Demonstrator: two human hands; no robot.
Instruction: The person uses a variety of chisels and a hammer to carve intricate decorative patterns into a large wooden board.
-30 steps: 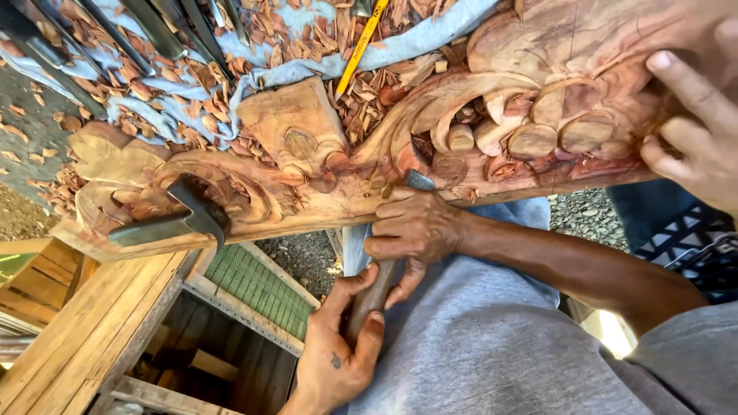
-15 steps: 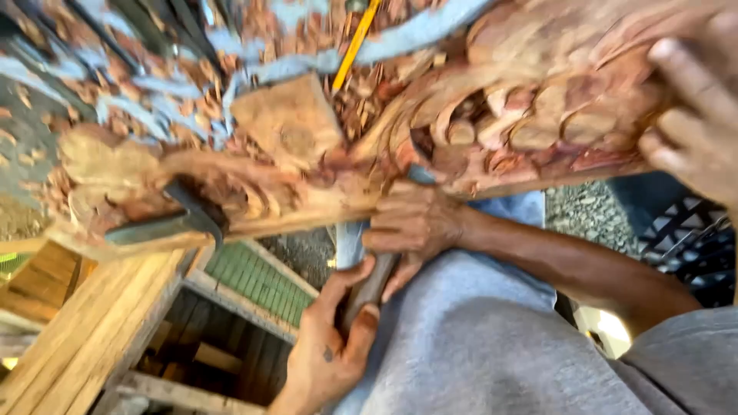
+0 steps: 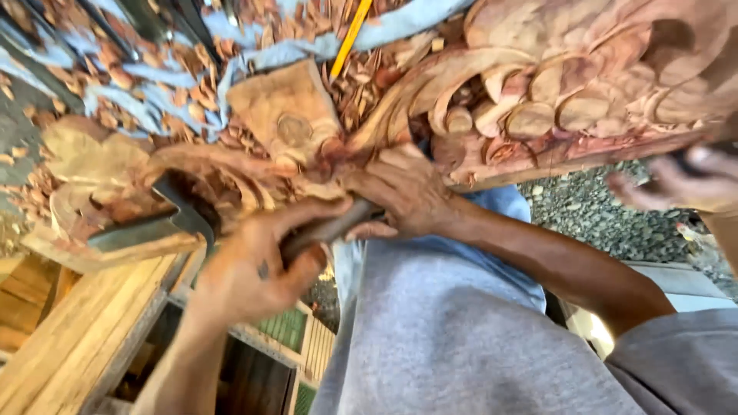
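While both hands (image 3: 254, 269) (image 3: 407, 188) keep fingers clamped on smooth chisel handle (image 3: 327, 229), reddish carved wood (image 3: 538, 100) curls, chip-littered.

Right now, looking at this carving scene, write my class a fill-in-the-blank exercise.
1. The left hand and right hand grip one dark-handled carving ___.
2. Its tip meets a carved panel made of ___.
3. The pencil among the shavings is ___.
Missing words: chisel; wood; yellow.
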